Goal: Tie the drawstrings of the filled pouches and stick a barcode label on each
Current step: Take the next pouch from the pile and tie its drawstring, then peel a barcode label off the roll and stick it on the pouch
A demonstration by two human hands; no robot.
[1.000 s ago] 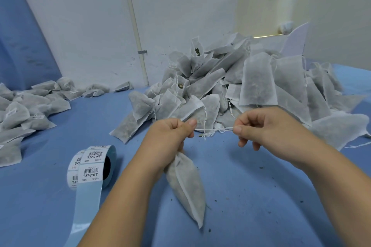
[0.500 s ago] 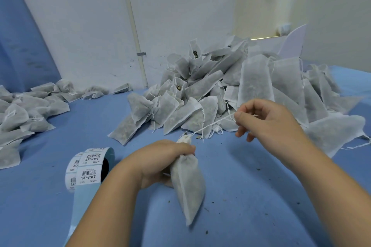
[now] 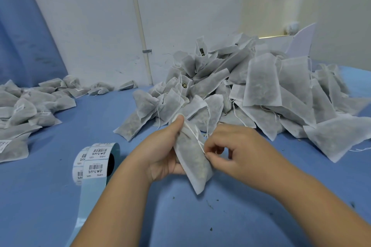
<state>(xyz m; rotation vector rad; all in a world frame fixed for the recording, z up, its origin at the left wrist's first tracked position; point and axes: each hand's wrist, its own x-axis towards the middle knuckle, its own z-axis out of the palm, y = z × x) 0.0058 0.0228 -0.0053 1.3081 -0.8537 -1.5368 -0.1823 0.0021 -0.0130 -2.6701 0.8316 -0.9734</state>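
My left hand [image 3: 160, 152] grips a filled white mesh pouch [image 3: 192, 158] near its gathered top, thumb pressed on the neck. The pouch hangs tilted just above the blue table [image 3: 180, 216]. My right hand [image 3: 230, 150] is close against the pouch's right side and pinches its thin white drawstring [image 3: 197, 138], which runs down along the pouch. A roll of barcode labels [image 3: 96, 160] stands on the table left of my left forearm, its blue backing strip trailing toward me.
A large heap of filled pouches [image 3: 251, 90] with loose strings lies behind my hands, reaching to the right. A second group of pouches [image 3: 26, 110], some with labels, lies at the far left. A white wall with a thin pipe [image 3: 140, 26] stands behind.
My right hand has come down and left, from holding the string stretched out to pinching it against the pouch. My left hand has turned the pouch upward.
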